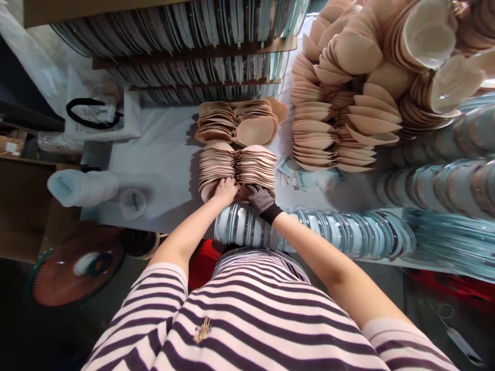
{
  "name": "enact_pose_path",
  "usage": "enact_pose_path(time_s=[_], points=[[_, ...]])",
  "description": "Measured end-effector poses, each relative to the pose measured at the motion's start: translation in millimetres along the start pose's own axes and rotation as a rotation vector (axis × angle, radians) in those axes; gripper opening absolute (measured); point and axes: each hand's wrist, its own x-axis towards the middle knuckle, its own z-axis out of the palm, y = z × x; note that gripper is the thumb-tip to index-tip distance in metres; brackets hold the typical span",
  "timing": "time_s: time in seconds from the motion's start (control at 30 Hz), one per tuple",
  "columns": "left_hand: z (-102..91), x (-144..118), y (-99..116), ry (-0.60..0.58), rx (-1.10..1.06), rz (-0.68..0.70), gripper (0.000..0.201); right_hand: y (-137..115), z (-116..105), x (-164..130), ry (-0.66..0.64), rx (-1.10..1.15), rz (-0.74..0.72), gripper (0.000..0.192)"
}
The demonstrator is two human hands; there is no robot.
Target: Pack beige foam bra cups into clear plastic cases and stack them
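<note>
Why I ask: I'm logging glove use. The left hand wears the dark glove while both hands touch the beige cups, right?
Not quite: the head view shows the dark glove on the right hand; the left hand is bare. Both do touch the beige cups.

A person in a striped shirt rests a bare left hand and a gloved right hand on the near end of two side-by-side rows of beige cups on a pale table. A shorter stack lies just beyond, and a larger heap spreads to the right. Clear plastic shells line the table's near edge; a white basket stands at left, a fan below.
</note>
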Motion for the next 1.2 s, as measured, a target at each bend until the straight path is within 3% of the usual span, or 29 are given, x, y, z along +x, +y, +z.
enact_pose_path(time_s=[0.1, 0.27, 0.63, 0.8, 0.97, 1.2], points=[[5.3, 6, -1, 0.018, 0.005, 0.047, 0.028, -5, 10, 9, 0.069, 0.061, 0.063, 0.053], [11.3, 9, -8, 0.053, -0.022, 0.096, 0.029, -4, 17, 19, 0.087, 0.047, -0.050, 0.057], [11.9, 13, -24, 0.021, -0.010, 0.305, 0.024, -2, 6, 22, 0.058, -0.002, -0.068, 0.035], [8.9, 13, -27, -0.002, -0.067, 0.293, 0.022, -3, -3, 11, -0.019, -0.003, -0.018, 0.039], [6.8, 16, -24, -0.040, -0.110, 0.269, 0.022, -11, -4, 6, 0.009, 0.004, 0.062, 0.050], [9.8, 16, -20, 0.012, -0.084, 0.211, 0.030, -8, -4, 8, -0.004, -0.019, -0.140, 0.041]])
